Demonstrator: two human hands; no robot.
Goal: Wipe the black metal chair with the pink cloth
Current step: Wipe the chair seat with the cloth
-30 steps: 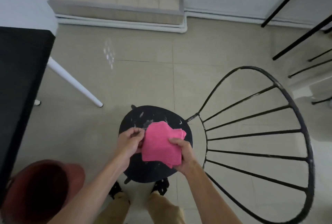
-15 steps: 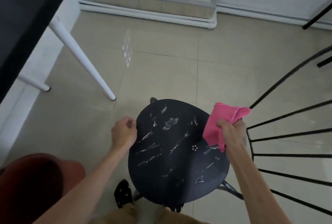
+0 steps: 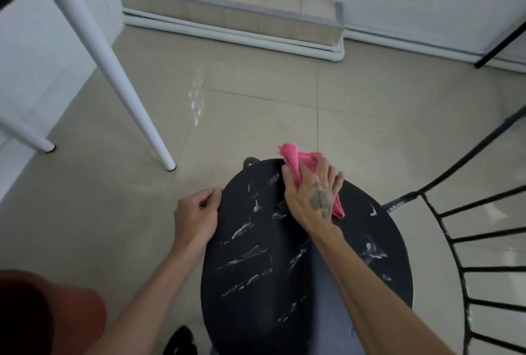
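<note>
Black metal chair [image 3: 256, 283]: round seat streaked white, wire back at right. Left hand [image 3: 196, 218]: fingers curled at seat's left rim, grip unclear. Right hand [image 3: 313, 195]: clutches crumpled pink cloth [image 3: 291, 158], pressing it on seat's far edge. Beyond: white tapered table leg [image 3: 113, 70].

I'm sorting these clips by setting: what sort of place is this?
Probably a room in a home, maybe a dining corner: glossy tiled floor, a white table leg, and the black metal chair being wiped with the pink cloth.
</note>
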